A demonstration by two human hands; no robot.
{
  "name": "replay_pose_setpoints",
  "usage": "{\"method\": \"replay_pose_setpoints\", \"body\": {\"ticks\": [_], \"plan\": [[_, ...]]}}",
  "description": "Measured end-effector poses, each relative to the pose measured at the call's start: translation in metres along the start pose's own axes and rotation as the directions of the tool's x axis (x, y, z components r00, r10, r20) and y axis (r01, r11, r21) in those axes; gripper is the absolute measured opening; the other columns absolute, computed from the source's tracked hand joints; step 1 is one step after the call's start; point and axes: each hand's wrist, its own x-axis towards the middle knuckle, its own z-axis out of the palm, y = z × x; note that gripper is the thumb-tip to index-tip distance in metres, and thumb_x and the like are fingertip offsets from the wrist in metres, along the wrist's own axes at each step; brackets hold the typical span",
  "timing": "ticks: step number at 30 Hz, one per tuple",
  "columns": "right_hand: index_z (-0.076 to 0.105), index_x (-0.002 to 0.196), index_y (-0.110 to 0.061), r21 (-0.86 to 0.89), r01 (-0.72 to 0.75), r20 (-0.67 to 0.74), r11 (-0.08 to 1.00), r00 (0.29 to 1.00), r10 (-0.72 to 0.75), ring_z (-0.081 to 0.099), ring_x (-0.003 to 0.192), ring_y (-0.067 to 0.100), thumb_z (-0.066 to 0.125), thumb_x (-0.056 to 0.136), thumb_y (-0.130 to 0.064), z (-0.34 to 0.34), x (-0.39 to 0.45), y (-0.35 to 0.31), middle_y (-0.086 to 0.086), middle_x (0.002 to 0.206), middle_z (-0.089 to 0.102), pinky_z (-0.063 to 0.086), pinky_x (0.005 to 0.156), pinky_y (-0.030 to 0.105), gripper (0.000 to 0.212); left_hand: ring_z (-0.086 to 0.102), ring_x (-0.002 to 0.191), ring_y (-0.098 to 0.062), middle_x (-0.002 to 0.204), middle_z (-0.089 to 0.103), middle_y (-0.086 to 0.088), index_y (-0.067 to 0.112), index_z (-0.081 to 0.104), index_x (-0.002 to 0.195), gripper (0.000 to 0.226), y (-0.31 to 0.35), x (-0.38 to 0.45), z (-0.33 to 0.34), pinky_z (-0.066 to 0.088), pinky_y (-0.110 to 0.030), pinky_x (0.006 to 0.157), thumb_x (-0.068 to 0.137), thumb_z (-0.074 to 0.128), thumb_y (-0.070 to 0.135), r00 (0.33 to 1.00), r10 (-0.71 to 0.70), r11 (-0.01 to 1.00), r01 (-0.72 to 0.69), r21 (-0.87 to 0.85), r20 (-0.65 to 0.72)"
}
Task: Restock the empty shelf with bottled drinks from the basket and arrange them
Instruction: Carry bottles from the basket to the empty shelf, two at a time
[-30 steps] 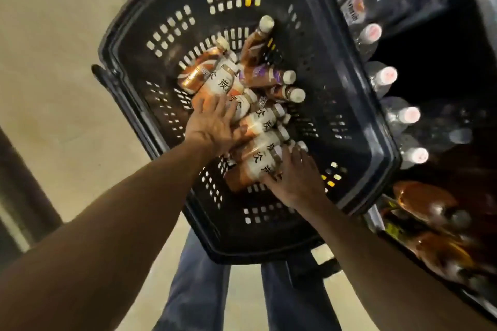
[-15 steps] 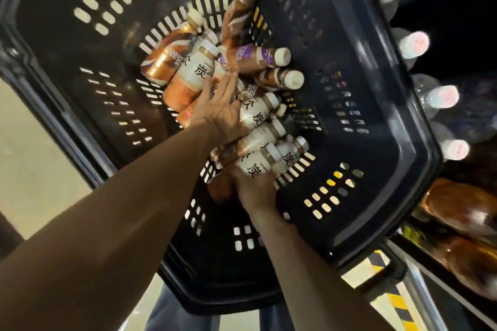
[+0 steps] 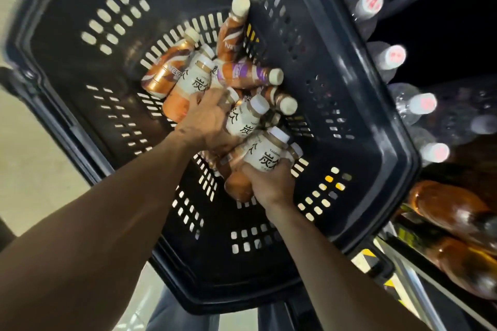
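Head view, looking down into the basket (image 3: 349, 67). My right hand (image 3: 271, 185) is clenched round a white-label bottle (image 3: 265, 153), fingers wrapped over its lower body, cap pointing up and away from me; a second bottle (image 3: 236, 188) with an orange-brown bottom sits against the same palm, and I can't tell if the fingers actually grip it. My left hand (image 3: 207, 118) is down on the pile with fingers curled over bottles, its thumb side against another white-label bottle (image 3: 243, 118); whether it has truly closed on one I can't tell, the fingertips are hidden among the bottles.

Basket is black plastic with slotted walls and floor. Inside it is a loose heap of small drink bottles lying at mixed angles: a copper-brown bottle (image 3: 168, 70) at the left, a purple-banded bottle (image 3: 247, 74) lying crosswise, a tall brown one (image 3: 232, 32) leaning against the far wall, several white-label ones in the middle. All have pale caps.

At the right, just beside the basket, a shelf (image 3: 403, 271) holds clear bottles with pinkish-white caps (image 3: 394, 58) in a row, and below them dark amber bottles (image 3: 451, 209) lying on their sides.
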Motion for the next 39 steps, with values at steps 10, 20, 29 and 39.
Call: {"method": "replay_pose_setpoints", "body": {"ticks": [10, 20, 29, 39], "plan": [[0.052, 0.121, -0.021, -0.146, 0.199, -0.034, 0.969, 0.978, -0.206, 0.067, 0.074, 0.004, 0.091, 0.074, -0.028, -0.057, -0.061, -0.073, -0.007, 0.096, 0.068, 0.048, 0.047, 0.015, 0.061, 0.069, 0.091, -0.011, 0.099, 0.072, 0.007, 0.022, 0.068, 0.105, 0.054, 0.02, -0.062, -0.094, 0.061, -0.039, 0.08, 0.066, 0.083, 0.057, 0.967, -0.246, 0.689, 0.227, -0.688, 0.072], [0.057, 0.116, -0.029, -0.183, 0.518, -0.054, 0.836, 0.844, -0.534, 0.069, 0.081, 0.002, 0.092, 0.069, -0.037, -0.103, -0.186, -0.199, -0.012, 0.096, 0.072, 0.058, 0.066, 0.021, 0.06, 0.073, 0.083, -0.011, 0.092, 0.076, 0.006, 0.022, 0.072, 0.106, 0.054, 0.063, -0.162, -0.244, 0.061, -0.034, 0.077, 0.064, 0.093, 0.048, 0.893, -0.437, 0.441, 0.106, -0.891, -0.11], [0.055, 0.105, -0.044, -0.128, 0.73, -0.044, 0.671, 0.672, -0.739, 0.071, 0.087, 0.007, 0.091, 0.061, -0.042, -0.166, -0.359, -0.334, -0.015, 0.091, 0.072, 0.06, 0.079, 0.04, 0.057, 0.073, 0.083, -0.009, 0.094, 0.078, 0.002, 0.016, 0.071, 0.111, 0.037, 0.128, -0.277, -0.435, 0.056, -0.018, 0.066, 0.078, 0.086, 0.021, 0.794, -0.477, 0.376, -0.203, -0.904, -0.377], [0.056, 0.104, -0.041, -0.191, 0.871, -0.11, 0.452, 0.439, -0.892, 0.07, 0.087, 0.006, 0.091, 0.065, -0.043, -0.282, -0.586, -0.418, -0.019, 0.092, 0.071, 0.058, 0.077, 0.037, 0.052, 0.072, 0.084, -0.005, 0.094, 0.078, 0.008, 0.021, 0.073, 0.109, 0.036, 0.227, -0.4, -0.619, 0.055, -0.015, 0.069, 0.076, 0.086, 0.021, 0.65, -0.384, 0.469, -0.475, -0.744, -0.656]]}}
